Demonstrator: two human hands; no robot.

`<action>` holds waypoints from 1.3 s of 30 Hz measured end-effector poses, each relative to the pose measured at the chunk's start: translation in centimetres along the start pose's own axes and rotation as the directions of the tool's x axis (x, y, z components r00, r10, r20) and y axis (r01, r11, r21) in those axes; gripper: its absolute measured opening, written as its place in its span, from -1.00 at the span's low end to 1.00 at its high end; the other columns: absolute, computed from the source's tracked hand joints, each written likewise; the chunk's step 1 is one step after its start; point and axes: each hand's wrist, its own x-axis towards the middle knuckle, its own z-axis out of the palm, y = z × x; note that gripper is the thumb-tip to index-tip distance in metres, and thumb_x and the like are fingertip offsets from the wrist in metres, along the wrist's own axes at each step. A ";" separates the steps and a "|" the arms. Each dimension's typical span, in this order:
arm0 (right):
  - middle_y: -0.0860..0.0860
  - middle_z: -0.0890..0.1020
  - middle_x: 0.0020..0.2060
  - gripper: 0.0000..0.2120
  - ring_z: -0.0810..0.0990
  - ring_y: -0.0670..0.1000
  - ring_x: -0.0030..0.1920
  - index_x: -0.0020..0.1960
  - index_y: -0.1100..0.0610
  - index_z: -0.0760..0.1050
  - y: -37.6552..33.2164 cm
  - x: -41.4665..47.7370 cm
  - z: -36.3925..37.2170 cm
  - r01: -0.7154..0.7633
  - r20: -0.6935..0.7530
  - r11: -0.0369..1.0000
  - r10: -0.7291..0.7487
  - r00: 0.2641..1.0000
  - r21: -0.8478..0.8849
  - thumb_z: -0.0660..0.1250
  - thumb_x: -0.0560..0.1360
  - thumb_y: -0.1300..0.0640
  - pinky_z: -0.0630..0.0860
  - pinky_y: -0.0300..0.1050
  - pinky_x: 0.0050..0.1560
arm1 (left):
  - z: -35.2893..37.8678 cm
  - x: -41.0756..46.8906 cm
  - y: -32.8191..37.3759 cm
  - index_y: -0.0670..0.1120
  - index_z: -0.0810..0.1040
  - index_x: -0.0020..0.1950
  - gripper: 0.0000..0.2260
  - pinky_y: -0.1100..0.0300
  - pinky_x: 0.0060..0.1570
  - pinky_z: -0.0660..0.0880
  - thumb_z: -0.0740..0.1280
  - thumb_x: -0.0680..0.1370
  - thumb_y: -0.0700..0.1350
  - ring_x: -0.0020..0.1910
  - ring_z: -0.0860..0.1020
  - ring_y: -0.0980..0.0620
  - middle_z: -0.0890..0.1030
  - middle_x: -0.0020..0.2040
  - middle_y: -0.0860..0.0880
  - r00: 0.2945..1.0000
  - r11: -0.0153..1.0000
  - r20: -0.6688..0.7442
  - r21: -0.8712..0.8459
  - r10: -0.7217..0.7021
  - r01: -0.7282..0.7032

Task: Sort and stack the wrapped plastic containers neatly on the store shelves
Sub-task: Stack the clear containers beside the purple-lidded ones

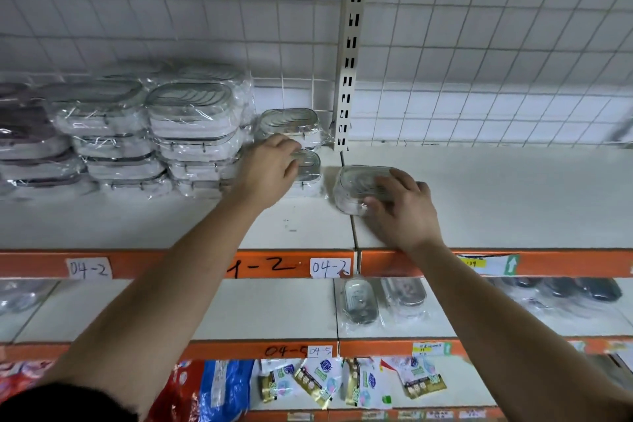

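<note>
Inspector: Status of sorting?
Operator: Tall stacks of film-wrapped white oval plastic containers [191, 134] fill the left of the white upper shelf [496, 188]. One loose wrapped clear-lidded container [356, 181] lies on the shelf seam, apart from them. Two similar wrapped containers [359, 301] on the lower shelf [274, 308] probably remain.
Inspector: Hand positions?
Operator: Right hand [400, 209] grips the loose container, fingers spread over its lid. Left hand [270, 164] rests on a low wrapped container [310, 168] beside the stacks, fingers together; grip cannot be confirmed.
</note>
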 end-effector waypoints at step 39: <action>0.08 0.46 0.25 -0.57 0.48 0.17 0.21 0.18 0.07 0.46 -10.7 7.6 4.5 0.195 -0.003 0.951 -0.200 0.980 0.239 0.44 0.46 -0.16 0.47 0.04 0.14 | 0.1 -10.9 -0.3 -0.07 0.53 -0.33 -0.78 0.08 -0.19 0.35 0.22 0.50 -0.08 -0.41 0.48 -0.03 0.51 -0.43 0.02 0.956 0.985 -0.291 0.160 -0.018 0.067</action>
